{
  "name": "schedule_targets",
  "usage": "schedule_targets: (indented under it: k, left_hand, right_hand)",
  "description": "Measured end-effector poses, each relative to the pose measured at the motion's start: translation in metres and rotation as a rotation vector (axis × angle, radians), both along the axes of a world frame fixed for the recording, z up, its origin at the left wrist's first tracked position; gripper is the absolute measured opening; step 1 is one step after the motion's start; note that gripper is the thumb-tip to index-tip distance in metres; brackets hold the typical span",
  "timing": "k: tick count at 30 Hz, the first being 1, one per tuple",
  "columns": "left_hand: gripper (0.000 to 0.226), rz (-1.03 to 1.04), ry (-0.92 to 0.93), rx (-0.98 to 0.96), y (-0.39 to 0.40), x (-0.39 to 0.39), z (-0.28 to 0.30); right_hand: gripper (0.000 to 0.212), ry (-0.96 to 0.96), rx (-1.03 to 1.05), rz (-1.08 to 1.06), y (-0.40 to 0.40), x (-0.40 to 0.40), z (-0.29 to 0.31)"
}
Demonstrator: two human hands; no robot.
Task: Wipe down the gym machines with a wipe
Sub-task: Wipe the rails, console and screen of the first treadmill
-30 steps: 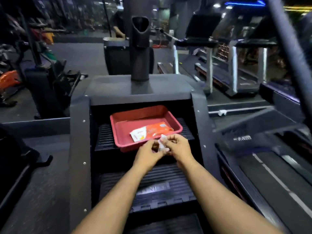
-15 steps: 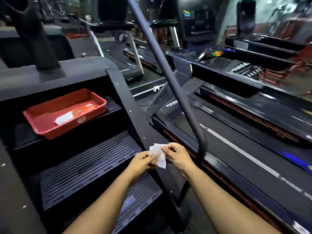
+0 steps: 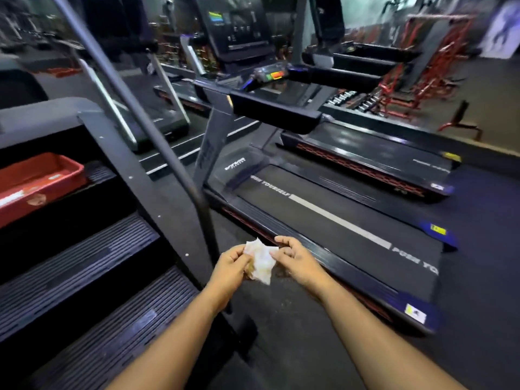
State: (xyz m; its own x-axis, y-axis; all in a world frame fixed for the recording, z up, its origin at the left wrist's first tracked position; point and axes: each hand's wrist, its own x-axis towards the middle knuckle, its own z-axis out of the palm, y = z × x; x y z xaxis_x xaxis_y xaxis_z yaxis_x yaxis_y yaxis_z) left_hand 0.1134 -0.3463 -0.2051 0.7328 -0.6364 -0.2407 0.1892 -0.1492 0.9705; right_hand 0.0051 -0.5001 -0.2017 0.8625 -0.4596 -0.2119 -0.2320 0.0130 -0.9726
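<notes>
A crumpled white wipe (image 3: pixel 261 260) hangs between my two hands in front of me, above the dark floor. My left hand (image 3: pixel 229 270) pinches its left edge and my right hand (image 3: pixel 298 261) pinches its right edge. A black treadmill (image 3: pixel 337 220) with a white stripe on its belt lies just right of my hands. Its console (image 3: pixel 274 108) stands further back. To my left are the ribbed steps of a stair climber (image 3: pixel 84 271), and its slanted handrail (image 3: pixel 135 108) crosses the view.
A red tray (image 3: pixel 42 190) with a wipe packet sits on an upper step at the far left. More treadmills (image 3: pixel 365 159) stand in a row behind. Red weight racks (image 3: pixel 422 74) fill the back right. Open dark floor (image 3: pixel 484 198) lies right of the treadmills.
My view has swung right, from the red tray on the stair climber toward the treadmills. Both hands came away from the tray with the wipe, which is now spread wider between them.
</notes>
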Motion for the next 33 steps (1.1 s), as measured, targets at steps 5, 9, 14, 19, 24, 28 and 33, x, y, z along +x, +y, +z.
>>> schedule_targets:
  k: [5,9,14,19,24,28,33]
  left_hand:
    - [0.021,-0.126,-0.097,0.005,-0.065,-0.033,0.028]
    - [0.016,-0.192,-0.214,-0.06,-0.12,-0.042,0.049]
    - [0.01,-0.21,-0.241,-0.189,-0.19,-0.033,0.073]
    - [0.018,-0.229,-0.239,-0.289,-0.244,-0.014,0.096]
    - [0.02,-0.261,-0.242,-0.316,-0.294,0.014,0.126]
    - [0.019,-0.315,-0.291,-0.293,-0.322,0.034,0.139]
    - [0.019,-0.245,-0.264,-0.29,-0.357,0.061,0.14]
  right_hand:
    - [0.024,-0.011,-0.191,-0.012,-0.054,-0.044,0.023]
    - [0.027,-0.068,-0.227,-0.152,-0.096,-0.062,0.052]
    - [0.026,-0.183,-0.106,-0.312,-0.148,-0.06,0.087]
    - [0.018,-0.283,0.01,-0.435,-0.184,-0.043,0.117]
    - [0.004,-0.349,0.023,-0.543,-0.224,-0.011,0.139]
    - [0.007,-0.367,-0.033,-0.612,-0.251,0.01,0.146]
    - [0.019,-0.389,-0.063,-0.595,-0.281,0.041,0.146]
